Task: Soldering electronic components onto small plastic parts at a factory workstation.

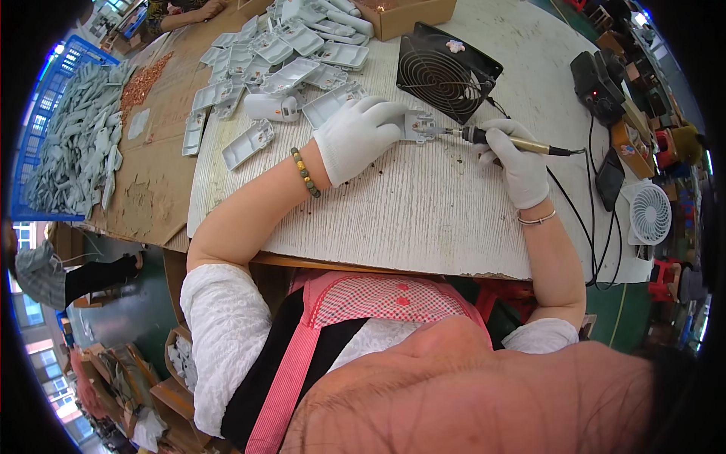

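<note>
My white-gloved left hand (361,136) is closed on the near end of a pale grey plastic housing (417,125) and steadies it on the table. In my gloved right hand (514,163) is a soldering iron (529,144), gripped like a pen, its tip reaching left to the small metal parts on the housing. Whether the tip touches them is too small to tell. Just beyond my hands stands a black square fan (450,72) with a wire grille. A loose housing (249,144) lies left of my left wrist, near a large heap of similar housings (276,45).
A blue crate (45,200) full of grey plastic pieces stands at the left, beside a scatter of small copper-coloured parts (146,79). Cables run down the table's right side, near a black soldering station (597,79), a phone (609,179) and a white fan (649,213). Another person's arm (193,15) rests at the far left.
</note>
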Demonstrator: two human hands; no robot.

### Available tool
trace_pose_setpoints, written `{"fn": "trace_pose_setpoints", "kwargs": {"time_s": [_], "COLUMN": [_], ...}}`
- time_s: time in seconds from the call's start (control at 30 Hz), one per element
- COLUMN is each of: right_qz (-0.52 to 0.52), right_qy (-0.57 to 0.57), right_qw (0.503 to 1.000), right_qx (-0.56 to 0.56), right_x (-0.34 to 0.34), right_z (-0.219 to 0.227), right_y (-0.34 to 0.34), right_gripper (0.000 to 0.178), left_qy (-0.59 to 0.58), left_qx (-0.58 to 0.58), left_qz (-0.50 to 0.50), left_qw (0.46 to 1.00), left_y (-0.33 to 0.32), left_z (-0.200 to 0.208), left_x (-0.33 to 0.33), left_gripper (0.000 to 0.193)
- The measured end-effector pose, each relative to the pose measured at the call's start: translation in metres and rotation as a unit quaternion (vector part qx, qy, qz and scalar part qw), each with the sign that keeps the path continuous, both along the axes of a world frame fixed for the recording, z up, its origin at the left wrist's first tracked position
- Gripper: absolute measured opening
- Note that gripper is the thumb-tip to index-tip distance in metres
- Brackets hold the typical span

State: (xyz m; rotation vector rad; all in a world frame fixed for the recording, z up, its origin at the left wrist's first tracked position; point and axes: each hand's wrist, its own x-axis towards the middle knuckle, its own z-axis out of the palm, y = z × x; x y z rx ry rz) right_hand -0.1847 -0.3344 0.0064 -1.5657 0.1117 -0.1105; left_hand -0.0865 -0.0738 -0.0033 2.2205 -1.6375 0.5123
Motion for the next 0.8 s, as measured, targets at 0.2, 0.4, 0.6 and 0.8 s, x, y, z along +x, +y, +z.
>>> {"fn": "trace_pose_setpoints", "kwargs": {"time_s": [0.2,0.4,0.6,0.8], "right_qz": [0.001,-0.029,-0.027,-0.023], "right_qy": [0.000,-0.017,-0.029,-0.024], "right_qw": [1.000,0.997,0.995,0.995], "right_qx": [-0.008,0.077,0.088,0.091], "right_x": [0.000,0.004,0.004,0.004], "right_z": [0.002,-0.006,-0.006,-0.006], "right_y": [0.001,-0.005,-0.007,-0.007], "right_gripper": [0.018,0.018,0.018,0.018], "left_qy": [-0.004,0.003,0.015,-0.059], "left_qx": [-0.011,-0.015,0.011,0.096], "left_qz": [-0.008,-0.010,0.097,0.254], "left_qw": [1.000,1.000,0.995,0.960], "left_y": [-0.001,0.001,0.012,0.039], "left_z": [-0.001,-0.001,0.022,0.033], "left_x": [0.001,0.000,0.006,0.012], "left_gripper": [0.011,0.015,0.026,0.029]}}
